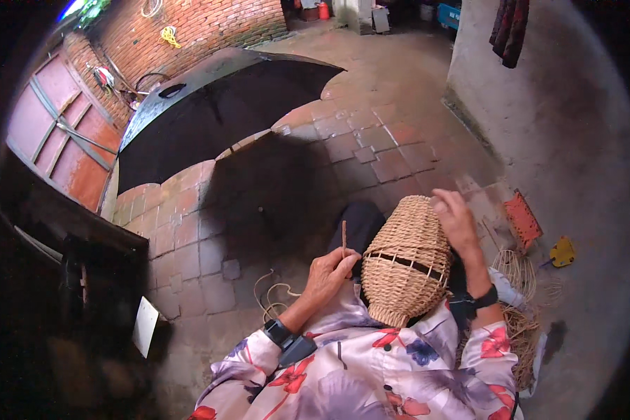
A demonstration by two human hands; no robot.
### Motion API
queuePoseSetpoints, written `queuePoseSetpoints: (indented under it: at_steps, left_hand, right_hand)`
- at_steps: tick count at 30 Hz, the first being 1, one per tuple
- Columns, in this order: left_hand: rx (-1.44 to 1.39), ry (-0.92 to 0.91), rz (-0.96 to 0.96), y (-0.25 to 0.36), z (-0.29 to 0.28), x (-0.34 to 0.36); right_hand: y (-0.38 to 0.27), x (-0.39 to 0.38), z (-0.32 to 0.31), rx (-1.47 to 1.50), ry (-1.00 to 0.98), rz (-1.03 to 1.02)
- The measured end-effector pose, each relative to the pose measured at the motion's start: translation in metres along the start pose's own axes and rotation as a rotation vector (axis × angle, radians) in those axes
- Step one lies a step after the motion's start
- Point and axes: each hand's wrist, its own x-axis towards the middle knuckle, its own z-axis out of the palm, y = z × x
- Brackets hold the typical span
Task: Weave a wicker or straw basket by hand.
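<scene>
The woven basket (406, 262) lay in the person's lap, probably light, stiff yet crushable. Left of the basket, the left hand (327, 274) pinched an upright cane strand (344, 238). At its upper right rim, the right hand (455, 220) rested, fingers loosely curled; the rim seemed the firmest hold.

No packages, labels, signs or screens discernible.

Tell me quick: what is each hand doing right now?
Left hand: closed, pinching a thin stick upright beside the woven basket.
Right hand: fingers curled at the basket's upper right side; whether it grips anything cannot be told.
</scene>
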Motion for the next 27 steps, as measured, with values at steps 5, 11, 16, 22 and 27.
queuePoseSetpoints:
  at_steps: [5, 11, 16, 22, 27]
  left_hand:
    - [0.107, -0.027, 0.015, 0.006, -0.005, -0.002]
    - [0.157, -0.027, 0.048, 0.006, -0.002, 0.008]
    - [0.187, -0.062, 0.064, 0.012, -0.004, 0.017]
    - [0.216, -0.089, 0.044, 0.018, -0.007, 0.024]
    - [0.225, -0.115, -0.002, 0.02, -0.008, 0.027]
  right_hand:
    - [0.005, 0.002, 0.021, 0.297, -0.16, 0.192]
    - [-0.004, 0.007, 0.014, 0.279, -0.101, 0.154]
    - [-0.016, 0.01, 0.004, 0.293, -0.069, 0.137]
    - [-0.023, 0.01, 0.0, 0.321, -0.022, 0.104]
    - [-0.024, 0.012, -0.004, 0.293, -0.029, 0.11]
